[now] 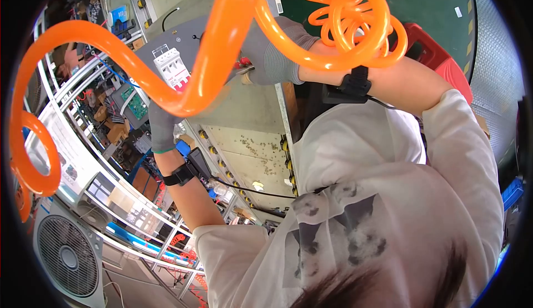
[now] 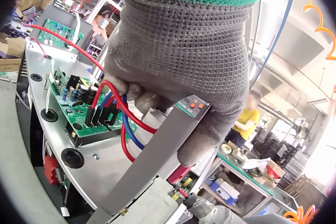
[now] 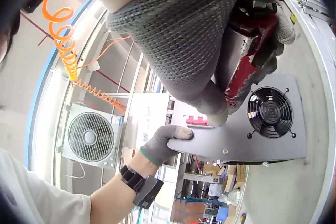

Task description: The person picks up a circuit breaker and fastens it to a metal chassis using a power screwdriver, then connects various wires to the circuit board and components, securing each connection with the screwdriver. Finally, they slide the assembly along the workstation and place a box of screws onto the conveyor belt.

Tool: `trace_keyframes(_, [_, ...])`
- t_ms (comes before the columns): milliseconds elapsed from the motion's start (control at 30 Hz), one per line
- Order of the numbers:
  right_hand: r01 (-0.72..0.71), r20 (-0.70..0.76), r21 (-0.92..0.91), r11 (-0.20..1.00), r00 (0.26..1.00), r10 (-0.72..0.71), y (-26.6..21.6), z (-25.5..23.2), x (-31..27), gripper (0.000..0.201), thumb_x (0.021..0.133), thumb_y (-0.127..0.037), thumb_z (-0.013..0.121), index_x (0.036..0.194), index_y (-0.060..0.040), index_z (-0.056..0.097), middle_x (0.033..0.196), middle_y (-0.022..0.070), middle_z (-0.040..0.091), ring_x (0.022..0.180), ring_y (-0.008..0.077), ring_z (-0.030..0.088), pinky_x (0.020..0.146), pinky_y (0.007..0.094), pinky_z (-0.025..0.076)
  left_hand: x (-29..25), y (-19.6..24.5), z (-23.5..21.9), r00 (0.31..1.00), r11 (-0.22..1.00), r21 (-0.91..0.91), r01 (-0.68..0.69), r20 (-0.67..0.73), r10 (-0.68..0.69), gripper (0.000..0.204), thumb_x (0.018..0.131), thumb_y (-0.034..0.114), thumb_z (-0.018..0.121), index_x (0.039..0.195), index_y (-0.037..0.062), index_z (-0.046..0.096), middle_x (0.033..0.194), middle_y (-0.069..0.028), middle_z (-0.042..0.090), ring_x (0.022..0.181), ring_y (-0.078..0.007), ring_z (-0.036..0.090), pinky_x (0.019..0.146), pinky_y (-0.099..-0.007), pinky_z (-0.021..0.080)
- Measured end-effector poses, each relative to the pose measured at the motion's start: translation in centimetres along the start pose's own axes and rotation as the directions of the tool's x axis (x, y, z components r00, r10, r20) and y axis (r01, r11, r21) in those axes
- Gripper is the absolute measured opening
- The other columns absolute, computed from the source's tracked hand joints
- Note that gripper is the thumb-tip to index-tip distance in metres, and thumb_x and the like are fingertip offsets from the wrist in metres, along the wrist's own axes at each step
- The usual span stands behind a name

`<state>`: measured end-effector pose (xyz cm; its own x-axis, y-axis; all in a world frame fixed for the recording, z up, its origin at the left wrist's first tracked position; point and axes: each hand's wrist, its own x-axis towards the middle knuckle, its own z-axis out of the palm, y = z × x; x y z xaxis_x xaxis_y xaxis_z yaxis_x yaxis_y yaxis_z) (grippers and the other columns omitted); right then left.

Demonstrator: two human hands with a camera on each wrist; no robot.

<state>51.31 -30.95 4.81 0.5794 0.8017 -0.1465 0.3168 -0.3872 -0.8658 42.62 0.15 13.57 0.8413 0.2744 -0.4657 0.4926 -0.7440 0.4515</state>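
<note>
My gloved left hand [image 1: 164,127] [image 2: 178,50] grips the edge of a grey metal panel [image 2: 152,166], fingers behind it among red and blue wires [image 2: 126,119]. In the right wrist view, the left thumb lies on the panel face [image 3: 236,142]. My gloved right hand [image 1: 275,52] [image 3: 184,40] holds a red and grey tool [image 3: 247,71], its fingers wrapped round the body. A right fingertip is beside the red part of a white breaker [image 1: 172,68] set in the panel. A thin metal shaft [image 3: 200,126] lies across just below that red part. The tool's tip contact cannot be told.
A black round fan [image 3: 270,112] is mounted on the panel. Behind the panel sits a green circuit board [image 2: 79,103]. An orange coiled hose [image 1: 222,36] hangs across the head view. A floor fan [image 1: 69,255] and a red chair [image 1: 438,52] stand nearby. Another person [image 2: 247,121] is in the background.
</note>
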Motion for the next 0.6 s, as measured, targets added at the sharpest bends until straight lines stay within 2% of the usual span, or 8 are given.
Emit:
trace_keyframes(67, [-0.031,0.072,-0.022,0.999,0.997,0.032,-0.6,-1.7,0.4,0.039,0.075,-0.040,0.062,0.092,-0.0054,0.066,0.083,0.0116,0.064,0.076,0.0297,0.062,0.069,0.0426,0.049,0.2,-0.5,0.0,1.000,1.000,-0.029,-0.005,-0.023,0.005,0.028,0.071,0.007,0.067,0.097,-0.0026,0.062,0.085,-0.0045,0.064,0.075,-0.0135,0.060,0.066,-0.0275,0.049])
trace_keyframes(100, [-0.086,0.202,-0.073,0.994,0.974,0.099,-0.9,-2.2,1.2,0.042,0.075,-0.044,0.063,0.090,-0.0047,0.066,0.079,0.0130,0.064,0.073,0.0298,0.063,0.066,0.0409,0.049,-0.7,3.4,0.9,0.972,0.964,-0.148,0.222,-0.047,-0.231,0.030,0.070,0.003,0.066,0.098,-0.0028,0.062,0.086,-0.0051,0.064,0.076,-0.0128,0.060,0.065,-0.0276,0.049])
trace_keyframes(133, [-0.134,0.326,-0.131,0.982,0.930,0.170,-0.9,-2.4,1.9,0.046,0.074,-0.048,0.064,0.087,-0.0040,0.067,0.075,0.0144,0.064,0.070,0.0299,0.063,0.064,0.0392,0.050,-0.7,3.2,0.9,0.972,0.964,-0.149,0.223,-0.047,-0.232,0.030,0.070,0.003,0.066,0.098,-0.0028,0.062,0.086,-0.0051,0.064,0.076,-0.0128,0.060,0.065,-0.0276,0.049])
trace_keyframes(200, [-0.157,0.331,-0.094,0.983,0.926,0.180,-0.6,-2.7,2.8,0.054,0.073,-0.056,0.061,0.085,-0.0040,0.067,0.076,0.0155,0.064,0.071,0.0299,0.062,0.065,0.0385,0.049,-0.6,2.9,1.0,0.980,0.951,-0.252,0.178,-0.040,-0.194,0.032,0.069,-0.001,0.064,0.100,-0.0027,0.062,0.088,-0.0058,0.064,0.075,-0.0122,0.060,0.065,-0.0271,0.049])
trace_keyframes(300, [-0.164,0.370,-0.085,0.983,0.911,0.184,-0.9,-2.9,3.7,0.065,0.071,-0.065,0.057,0.089,-0.0034,0.067,0.077,0.0150,0.064,0.072,0.0290,0.062,0.068,0.0381,0.049,-0.5,3.0,0.8,0.983,0.960,-0.221,0.170,-0.025,-0.180,0.036,0.067,-0.004,0.065,0.103,-0.0025,0.061,0.090,-0.0063,0.064,0.076,-0.0122,0.060,0.066,-0.0262,0.049])
trace_keyframes(400, [-0.164,0.386,-0.128,0.978,0.900,0.202,-1.2,-2.9,4.2,0.064,0.073,-0.063,0.058,0.094,-0.0037,0.066,0.080,0.0145,0.065,0.073,0.0293,0.063,0.068,0.0390,0.049,-0.2,1.7,0.4,0.986,0.980,-0.115,0.163,-0.015,-0.166,0.037,0.067,-0.003,0.065,0.103,-0.0019,0.061,0.092,-0.0066,0.064,0.078,-0.0122,0.060,0.068,-0.0262,0.049])
trace_keyframes(500, [-0.147,0.357,-0.130,0.981,0.916,0.184,-0.9,-2.3,4.3,0.060,0.074,-0.059,0.059,0.098,-0.0047,0.064,0.083,0.0144,0.065,0.076,0.0297,0.063,0.070,0.0392,0.050,-0.3,1.6,0.5,0.989,0.954,-0.264,0.141,0.003,-0.145,0.037,0.066,-0.003,0.067,0.103,-0.0015,0.061,0.092,-0.0065,0.064,0.078,-0.0119,0.060,0.068,-0.0264,0.050])
trace_keyframes(600, [-0.156,0.343,-0.102,0.982,0.922,0.182,-0.9,-2.1,4.1,0.055,0.076,-0.055,0.060,0.100,-0.0050,0.063,0.084,0.0142,0.065,0.078,0.0298,0.064,0.071,0.0393,0.050,-0.4,1.8,0.8,0.985,0.964,-0.218,0.150,-0.056,-0.166,0.036,0.066,-0.003,0.068,0.102,-0.0012,0.062,0.092,-0.0068,0.065,0.077,-0.0117,0.060,0.067,-0.0269,0.050])
